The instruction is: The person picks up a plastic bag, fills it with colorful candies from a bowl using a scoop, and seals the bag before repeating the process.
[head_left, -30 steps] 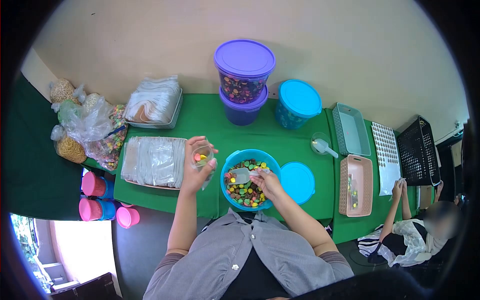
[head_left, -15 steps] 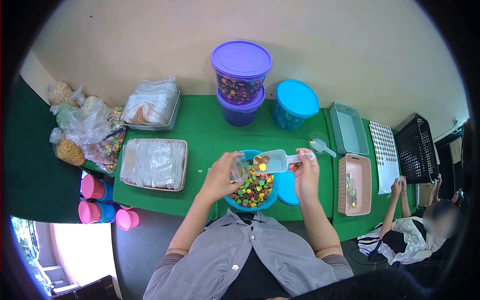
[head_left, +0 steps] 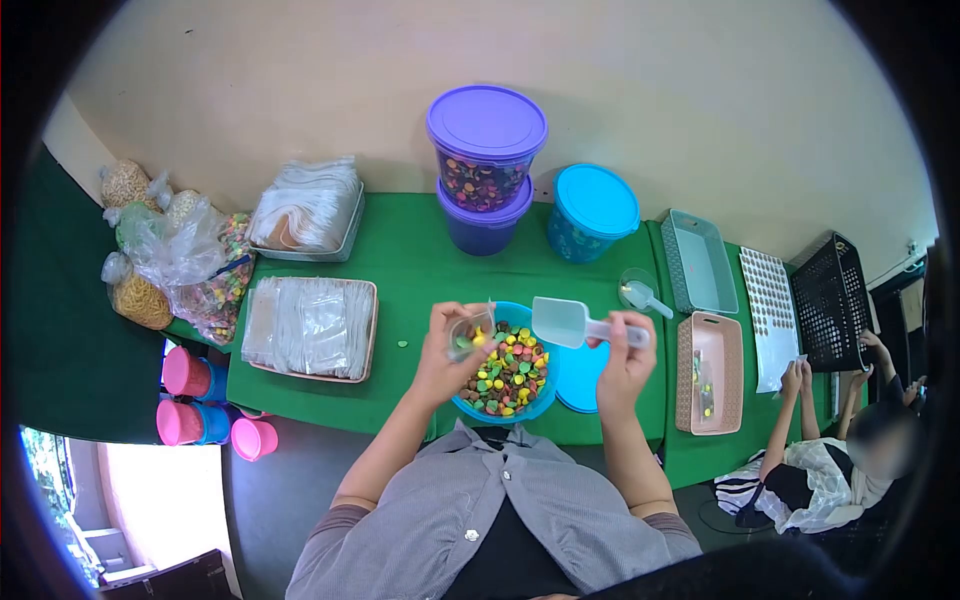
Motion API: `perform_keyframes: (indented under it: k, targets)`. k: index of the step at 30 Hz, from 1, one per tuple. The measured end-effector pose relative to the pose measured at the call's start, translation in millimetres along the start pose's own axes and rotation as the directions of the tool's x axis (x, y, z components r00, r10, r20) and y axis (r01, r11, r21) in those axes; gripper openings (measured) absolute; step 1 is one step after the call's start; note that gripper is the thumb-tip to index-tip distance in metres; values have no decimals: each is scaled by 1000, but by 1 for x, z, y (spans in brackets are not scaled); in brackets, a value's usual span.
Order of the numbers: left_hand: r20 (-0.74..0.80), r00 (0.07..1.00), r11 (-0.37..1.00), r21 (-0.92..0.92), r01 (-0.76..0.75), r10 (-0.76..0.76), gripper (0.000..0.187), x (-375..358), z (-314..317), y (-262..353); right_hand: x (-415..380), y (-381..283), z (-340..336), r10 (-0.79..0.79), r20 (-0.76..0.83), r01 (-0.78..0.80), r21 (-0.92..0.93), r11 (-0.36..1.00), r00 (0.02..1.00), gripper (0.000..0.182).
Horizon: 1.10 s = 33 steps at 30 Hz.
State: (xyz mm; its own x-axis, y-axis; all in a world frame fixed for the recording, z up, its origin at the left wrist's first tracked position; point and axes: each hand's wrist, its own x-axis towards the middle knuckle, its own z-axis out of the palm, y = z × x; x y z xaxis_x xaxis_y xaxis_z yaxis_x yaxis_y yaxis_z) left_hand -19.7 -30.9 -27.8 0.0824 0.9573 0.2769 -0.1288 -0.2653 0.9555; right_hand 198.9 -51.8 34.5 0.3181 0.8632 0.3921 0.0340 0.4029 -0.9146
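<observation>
My left hand [head_left: 445, 350] is closed around a clear plastic bag [head_left: 468, 332] with a few coloured button-shaped candies inside. It is held above the left rim of a blue tub [head_left: 549, 398], which is filled with candies [head_left: 505, 375] in yellow, green, brown and pink. In my right hand [head_left: 624, 365] is the handle of a translucent white scoop [head_left: 562, 322], its pan pointing left over the tub's far right side. No candies show in the pan. A flat blue lid [head_left: 577, 378] lies to the right of the tub, partly under the scoop.
Stacked plastic bags fill a basket [head_left: 372, 330] at left. Purple tubs [head_left: 487, 125] and a lidded blue tub [head_left: 595, 210] stand behind. A small scoop [head_left: 650, 298] in a clear cup, a grey basket [head_left: 698, 255] and a pink basket [head_left: 738, 400] lie right. Another person's hands [head_left: 795, 378] work there.
The scoop held brown and yellow candies and met the bag; now it looks empty and has moved right with my right hand. Candies now show in the bag.
</observation>
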Motion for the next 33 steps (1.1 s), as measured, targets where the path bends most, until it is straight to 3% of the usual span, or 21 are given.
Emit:
perform_keyframes:
  k: [2, 3, 5, 6, 8, 9, 10, 11, 12, 13, 14, 15, 16, 17, 18, 19, 22, 24, 26, 28, 33]
  targets:
    - [1, 996, 990, -109, 88, -89, 43, 3, -8, 12, 7, 31, -8, 266, 137, -271, 21, 962, 954, 15]
    - [11, 984, 961, -216, 175, -177, 41, 4, -10, 17, 3, 57, -14, 265, 138, -270, 22, 962, 954, 15]
    - [-5, 989, 956, -253, 145, -151, 41, 5, -12, 20, -9, 93, -26, 588, 411, -521, -274, 809, 697, 15]
    - [-21, 992, 950, -291, 114, -125, 41, 6, -13, 21, -13, 90, -25, 584, 414, -518, -272, 811, 698, 15]
    - [-18, 989, 934, -334, 131, -145, 43, 4, -17, 20, -20, 85, -22, 575, 417, -182, -677, 713, 704, 15]
    - [-8, 986, 913, -378, 153, -168, 46, 2, -17, 20, -19, 77, -16, 575, 420, -181, -676, 714, 702, 15]
    - [-10, 985, 913, -378, 154, -170, 46, 1, -17, 19, -18, 65, -7, 280, 443, 128, -694, 708, 851, 15]
    - [24, 991, 932, -337, 134, -133, 48, 0, -15, 19, -17, 51, 2, -48, 476, 411, -700, 585, 878, 16]
    - [62, 993, 949, -296, 111, -97, 50, 0, -12, 18, -15, 34, 11, -46, 473, 408, -701, 585, 880, 16]
    - [64, 993, 948, -296, 114, -99, 50, -1, -9, 18, -12, 16, 21, 56, 412, 163, -477, 864, 910, 15]
    - [154, 984, 950, -285, 129, -88, 52, -2, -4, 20, -12, 7, 28, 173, 385, -116, -166, 979, 906, 13]
    - [242, 967, 951, -274, 142, -75, 53, -3, 0, 21, -15, 10, 30, 173, 381, -116, -167, 979, 908, 13]
    - [305, 948, 941, -287, 178, -87, 55, -5, 3, 22, -19, 16, 31, 221, 416, -229, -32, 973, 882, 12]
    - [308, 948, 942, -286, 176, -84, 55, -7, 5, 19, -22, 19, 33, 259, 458, -338, 99, 936, 850, 11]
    - [296, 954, 954, -273, 125, -41, 56, -7, 6, 18, -24, 18, 36, 299, 456, -383, 103, 918, 838, 11]
    - [283, 959, 963, -259, 74, 2, 56, -7, 7, 17, -22, 16, 36, 296, 459, -381, 105, 918, 838, 11]
    - [189, 977, 971, -197, 139, -101, 44, -8, 4, 19, -15, 11, 32, 230, 332, -271, 81, 959, 915, 12]
    - [161, 972, 971, -140, 192, -169, 34, -9, 4, 21, -17, 12, 31, 270, 335, -325, 121, 938, 903, 11]
    - [50, 977, 952, -222, 212, -206, 17, -8, 9, 23, -20, 9, 33, 303, 334, -371, 161, 915, 893, 10]
    - [51, 972, 946, -225, 233, -227, 15, -10, 14, 27, -25, 0, 39, 375, 311, -424, 105, 900, 873, 11]
    - [41, 968, 938, -240, 250, -247, 14, -20, 26, 24, -33, 15, 36, 343, 353, -388, 64, 919, 871, 13]
